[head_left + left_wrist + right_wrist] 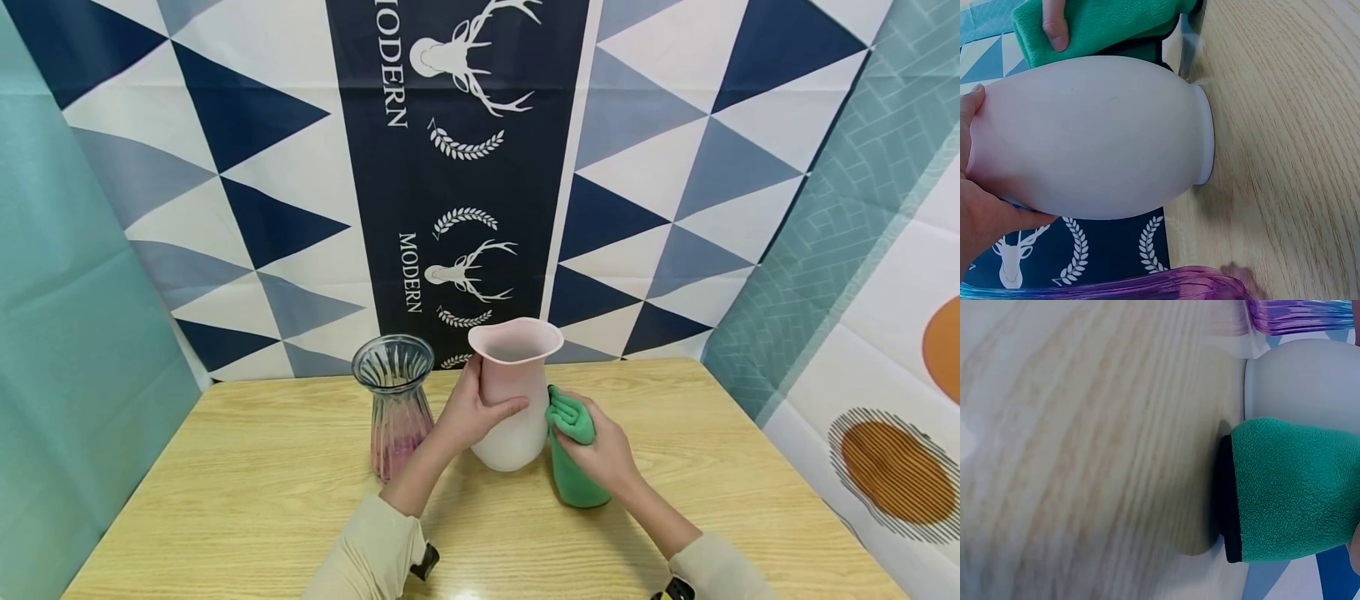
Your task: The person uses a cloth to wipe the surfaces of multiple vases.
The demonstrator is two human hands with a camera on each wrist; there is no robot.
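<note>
A vase point(517, 408), pale pink at its wavy rim and white lower down, stands roughly upright near the table's back edge. My left hand point(471, 412) grips it around the neck from the left, thumb across the front. In the left wrist view the vase's white body point(1097, 137) shows its base at the wooden surface; whether it touches cannot be told. My right hand point(600, 446) holds a folded green cloth point(576, 479) at the vase's right side. Dark edging lines the cloth point(1297, 494) in the right wrist view, where most of that hand is out of frame.
Just left of my left forearm stands a ribbed glass vase point(397, 408), blue-grey at the rim and pink-purple below. Everything rests on a light wooden table point(262, 500). A patterned cloth backdrop point(457, 192) rises behind it, with hanging fabric at both sides.
</note>
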